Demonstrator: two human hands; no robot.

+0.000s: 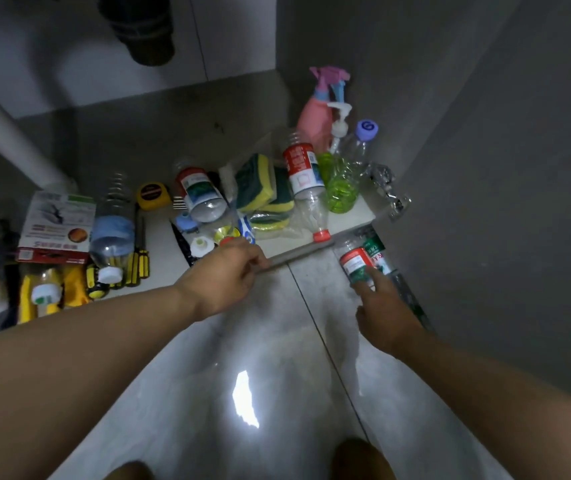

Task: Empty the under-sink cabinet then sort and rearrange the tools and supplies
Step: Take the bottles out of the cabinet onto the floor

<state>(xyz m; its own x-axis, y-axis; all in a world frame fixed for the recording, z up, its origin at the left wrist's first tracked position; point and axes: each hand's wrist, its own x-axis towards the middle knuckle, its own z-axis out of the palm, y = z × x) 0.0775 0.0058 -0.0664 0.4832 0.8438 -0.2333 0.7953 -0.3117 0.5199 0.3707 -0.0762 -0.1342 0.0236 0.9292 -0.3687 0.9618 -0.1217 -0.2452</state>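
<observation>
The under-sink cabinet floor (173,133) holds tools and supplies along its front. Among them are green-and-yellow sponges (263,188), a red-labelled bottle (303,171), a green bottle (341,188), a pink spray bottle (315,119), a yellow tape measure (152,195) and yellow-handled screwdrivers (137,265). My left hand (232,275) rests at the cabinet's front edge (298,252) with fingers curled; what they hold is hidden. My right hand (381,310) touches a red-and-green labelled bottle (358,261) that lies on the floor tile by the cabinet door.
A white drain pipe (10,133) slants down at the left, and a dark trap (145,29) hangs above. A red-and-white box (57,226) and a blue-labelled bottle (112,230) lie left of centre. The grey door (485,202) with its hinge (396,202) stands open on the right. Glossy floor tile (242,375) lies in front.
</observation>
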